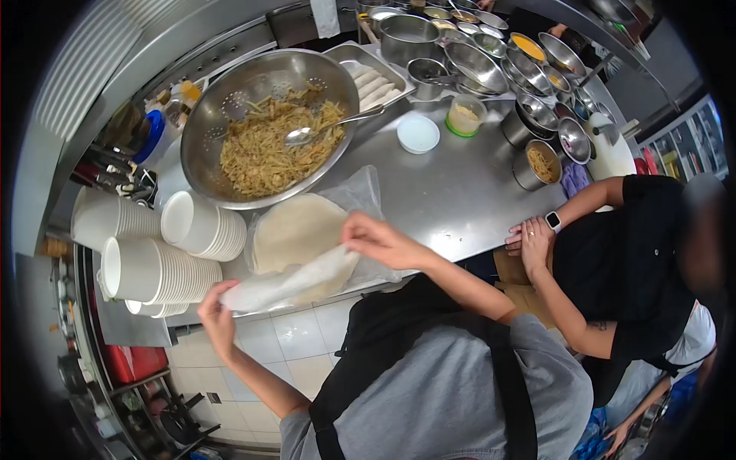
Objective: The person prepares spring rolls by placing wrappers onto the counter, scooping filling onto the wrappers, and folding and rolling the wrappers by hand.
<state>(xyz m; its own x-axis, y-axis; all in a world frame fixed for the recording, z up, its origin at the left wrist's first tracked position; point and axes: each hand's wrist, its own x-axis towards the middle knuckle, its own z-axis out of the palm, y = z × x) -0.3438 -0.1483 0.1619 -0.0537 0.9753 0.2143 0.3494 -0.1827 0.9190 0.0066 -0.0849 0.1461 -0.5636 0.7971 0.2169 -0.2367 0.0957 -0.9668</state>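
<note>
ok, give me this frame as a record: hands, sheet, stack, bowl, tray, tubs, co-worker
left hand: grips one end of thin sheet
right hand: grips other end
sheet: spans both hands
stack: round wrappers on clear plastic
bowl: shredded food, spoon
tray: pale rolls
tubs: white, nested
co-worker: hands together

Wrapper stack [295, 226]: near part hidden under the lifted sheet [287, 285], between left fingers [214, 294] and right fingers [359, 225].
Steel tray [354, 60]: beyond the right fingers, partly hidden by the metal bowl [203, 146].
Cabinet contents [690, 143]: far right of the right fingers, too small to tell.
</note>
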